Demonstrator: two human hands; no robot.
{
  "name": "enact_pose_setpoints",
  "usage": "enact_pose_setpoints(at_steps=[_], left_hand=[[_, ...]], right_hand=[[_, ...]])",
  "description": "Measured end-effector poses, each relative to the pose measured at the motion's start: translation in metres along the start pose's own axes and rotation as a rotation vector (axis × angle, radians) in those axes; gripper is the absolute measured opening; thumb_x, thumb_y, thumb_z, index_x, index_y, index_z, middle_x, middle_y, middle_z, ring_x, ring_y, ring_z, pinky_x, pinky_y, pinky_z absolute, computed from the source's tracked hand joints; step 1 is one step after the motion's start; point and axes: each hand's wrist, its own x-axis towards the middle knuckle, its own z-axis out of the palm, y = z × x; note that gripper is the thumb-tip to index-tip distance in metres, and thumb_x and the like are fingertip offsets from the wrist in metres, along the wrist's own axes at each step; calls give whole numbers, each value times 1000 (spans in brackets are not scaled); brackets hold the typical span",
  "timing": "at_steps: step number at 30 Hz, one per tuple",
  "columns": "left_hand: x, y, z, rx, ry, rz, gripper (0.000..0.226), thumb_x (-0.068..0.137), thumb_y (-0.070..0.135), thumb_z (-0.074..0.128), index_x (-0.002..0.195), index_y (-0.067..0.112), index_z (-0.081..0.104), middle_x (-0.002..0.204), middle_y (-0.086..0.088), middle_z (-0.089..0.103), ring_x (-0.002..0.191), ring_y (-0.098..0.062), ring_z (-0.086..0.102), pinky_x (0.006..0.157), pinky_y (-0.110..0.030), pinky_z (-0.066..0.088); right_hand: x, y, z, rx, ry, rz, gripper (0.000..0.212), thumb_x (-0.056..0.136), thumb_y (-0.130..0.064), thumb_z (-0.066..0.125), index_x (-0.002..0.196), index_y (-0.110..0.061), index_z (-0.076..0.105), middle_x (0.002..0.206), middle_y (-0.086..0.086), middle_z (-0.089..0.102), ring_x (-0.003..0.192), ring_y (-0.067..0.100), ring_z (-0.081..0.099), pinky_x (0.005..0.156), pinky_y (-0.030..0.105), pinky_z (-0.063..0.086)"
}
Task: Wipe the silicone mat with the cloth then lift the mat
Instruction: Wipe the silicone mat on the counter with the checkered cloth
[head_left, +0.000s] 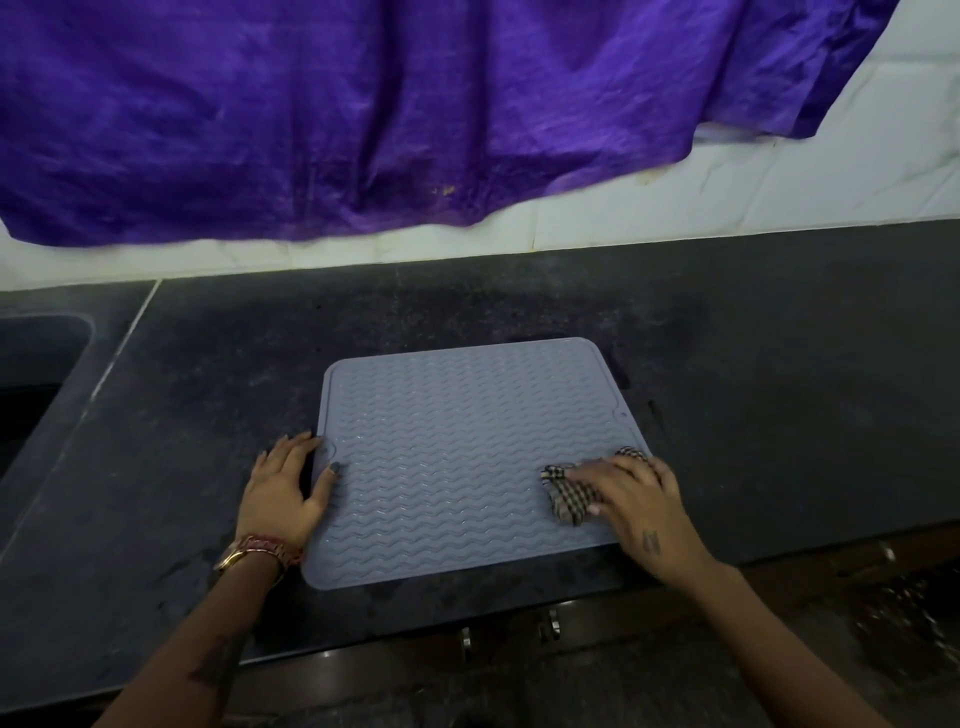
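The grey silicone mat (457, 457) lies flat on the dark counter (779, 364), near its front edge, with its wavy ribbed face up. The right hand (641, 512) presses a small checked cloth (571, 493) onto the mat close to its right edge, the fingers (602, 475) spread over the bunched fabric and bent down onto it; whether they actually pinch the cloth or only bear on it from above is hard to tell from this angle. The left hand (288, 491) rests at the mat's left edge, fingers fairly straight and holding nothing, the thumb lying on the mat surface and the palm half on the counter, apparently steadying it.

Wiping looks to be under way, with most of the ribbed surface yet to be covered and the lift not yet begun.

The main risk is the mat sliding or buckling. A sideways stroke drags on the ribs, and if the left hand eases off, the flexible sheet could creep toward the sink (36, 374) at the left or ruck up under the cloth. The cloth is small and bunched, so it may skip over the grooves and leave them unwiped. At the lift, a one-corner grab would let the limp mat fold and flop, and the front edge sits close enough to the counter's lip that a pull toward the body could drop it off
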Motion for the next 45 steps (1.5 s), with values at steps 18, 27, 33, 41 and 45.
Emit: enact_pose_setpoints(at_steps=[18,27,33,41,45], left_hand=[[-2,1,-1,10,-13,9,81,75,65,24,131,13,50,141,-9,46,137,-29,32,117,-43,14],[-3,2,-2,23,-21,7,72,79,58,32,133,13,48,143,-8,44,138,-27,29,118,-41,12],[-3,2,-2,28,-32,6,67,81,53,35,134,14,46,144,-8,43,138,-27,29,118,-41,11],[-2,-1,-1,25,-36,-1,66,81,52,36,134,14,46,143,-9,43,138,-28,29,117,-43,12],[-1,-2,-1,31,-42,7,71,81,58,30,134,15,46,144,-8,43,138,-28,29,117,-43,12]], right_hand=[[49,21,-10,41,-177,29,50,92,-3,44,130,-35,51,136,-7,49,127,17,40,106,40,29],[5,-4,0,10,-57,41,44,89,-7,55,126,-32,56,132,-6,53,123,20,45,102,38,29],[-50,-35,20,-100,93,78,51,80,-9,47,121,-36,59,126,-6,59,117,23,52,94,50,41],[-40,-54,19,-86,181,54,54,76,-6,66,119,-37,58,117,-9,62,107,19,55,86,45,41],[-41,-68,29,-151,226,29,54,67,-3,71,110,-35,65,111,-6,65,103,23,58,83,47,42]])
